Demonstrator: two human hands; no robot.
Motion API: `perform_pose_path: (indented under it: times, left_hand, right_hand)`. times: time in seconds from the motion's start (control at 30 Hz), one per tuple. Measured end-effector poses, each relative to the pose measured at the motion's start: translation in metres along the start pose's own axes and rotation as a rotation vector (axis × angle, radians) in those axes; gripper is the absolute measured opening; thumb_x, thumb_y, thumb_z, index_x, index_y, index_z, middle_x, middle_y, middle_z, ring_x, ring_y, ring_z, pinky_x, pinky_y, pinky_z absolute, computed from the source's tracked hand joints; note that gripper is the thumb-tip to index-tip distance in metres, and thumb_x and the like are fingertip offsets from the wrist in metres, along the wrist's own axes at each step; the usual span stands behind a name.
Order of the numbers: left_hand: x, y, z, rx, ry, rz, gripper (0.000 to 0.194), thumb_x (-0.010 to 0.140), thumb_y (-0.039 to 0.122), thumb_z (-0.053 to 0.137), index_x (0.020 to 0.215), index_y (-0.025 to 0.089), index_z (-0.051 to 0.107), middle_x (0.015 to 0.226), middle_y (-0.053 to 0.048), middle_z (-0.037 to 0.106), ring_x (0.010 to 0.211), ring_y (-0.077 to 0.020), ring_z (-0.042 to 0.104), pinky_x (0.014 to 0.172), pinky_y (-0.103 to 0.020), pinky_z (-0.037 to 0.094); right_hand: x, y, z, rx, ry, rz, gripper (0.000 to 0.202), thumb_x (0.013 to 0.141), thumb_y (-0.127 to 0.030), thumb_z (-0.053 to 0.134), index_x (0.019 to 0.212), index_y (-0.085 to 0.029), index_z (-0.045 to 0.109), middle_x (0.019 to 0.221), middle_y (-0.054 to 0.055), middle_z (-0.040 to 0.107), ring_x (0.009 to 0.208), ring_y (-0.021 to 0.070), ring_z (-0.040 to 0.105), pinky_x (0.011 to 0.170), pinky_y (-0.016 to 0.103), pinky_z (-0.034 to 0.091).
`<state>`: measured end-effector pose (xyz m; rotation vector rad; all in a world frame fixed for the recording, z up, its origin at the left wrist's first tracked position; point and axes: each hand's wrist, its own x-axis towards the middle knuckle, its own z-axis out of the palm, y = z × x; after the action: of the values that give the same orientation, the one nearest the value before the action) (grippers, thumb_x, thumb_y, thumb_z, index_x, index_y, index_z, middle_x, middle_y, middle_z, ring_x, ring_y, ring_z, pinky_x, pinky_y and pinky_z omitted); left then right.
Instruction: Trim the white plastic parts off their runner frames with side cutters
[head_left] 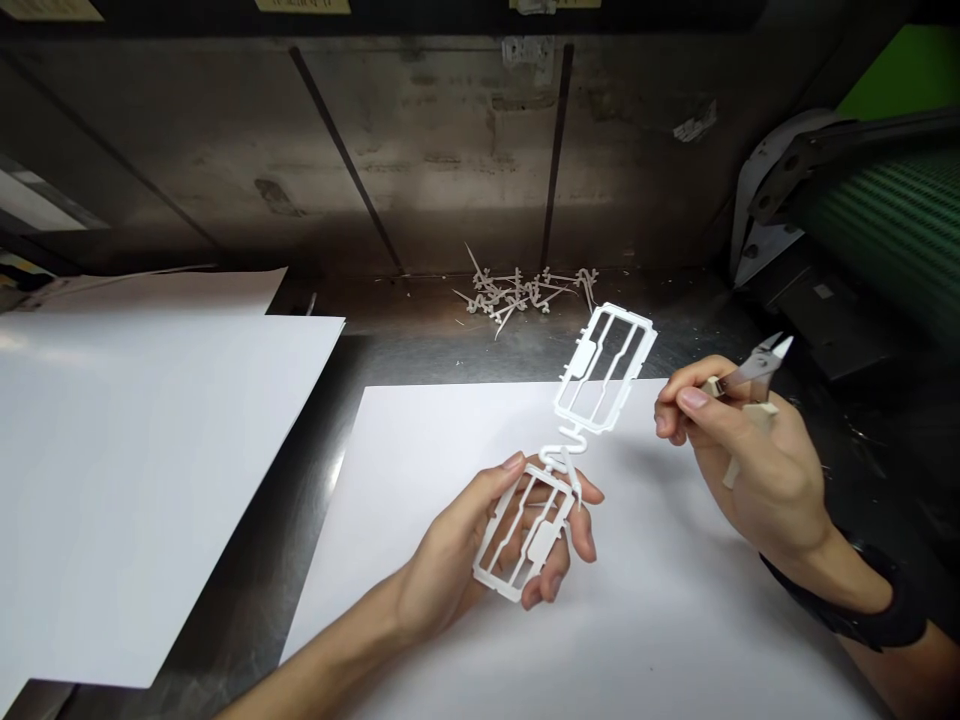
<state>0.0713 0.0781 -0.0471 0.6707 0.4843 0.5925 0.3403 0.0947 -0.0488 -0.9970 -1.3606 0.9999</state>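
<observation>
Two white plastic frames, a lower one [541, 543] and an upper one [583, 357], hang together on a curled white sprue [562, 452]. My left hand [465, 540] grips the lower frame between thumb and fingers, so the upper frame sticks up and away to the right. A pair of side cutters [757, 365] sits in my right hand [757, 470], its jaws pointing up and right, apart from the plastic. My right fingers hide much of its pale handles.
White sheets [150, 430] cover the left side, and another white sheet [637, 600] lies beneath my hands. Cut-off sprues [517, 290] are heaped against the metal back wall [435, 150]. At right stands a green conveyor belt [892, 220].
</observation>
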Motion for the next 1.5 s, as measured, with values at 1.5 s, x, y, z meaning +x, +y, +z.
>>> perform_pose_path:
  times: [1.5]
  left_hand:
    - [0.003, -0.003, -0.007, 0.755, 0.363, 0.226, 0.077, 0.108, 0.038, 0.074, 0.167, 0.034, 0.024, 0.105, -0.002, 0.074, 0.068, -0.0162, 0.073, 0.067, -0.029, 0.065]
  right_hand:
    - [-0.008, -0.010, 0.014, -0.416, -0.539, 0.149, 0.011, 0.119, -0.034, 0.065, 0.115, -0.025, 0.062, 0.103, -0.002, 0.062, 0.092, 0.0214, 0.057, 0.084, 0.030, 0.041]
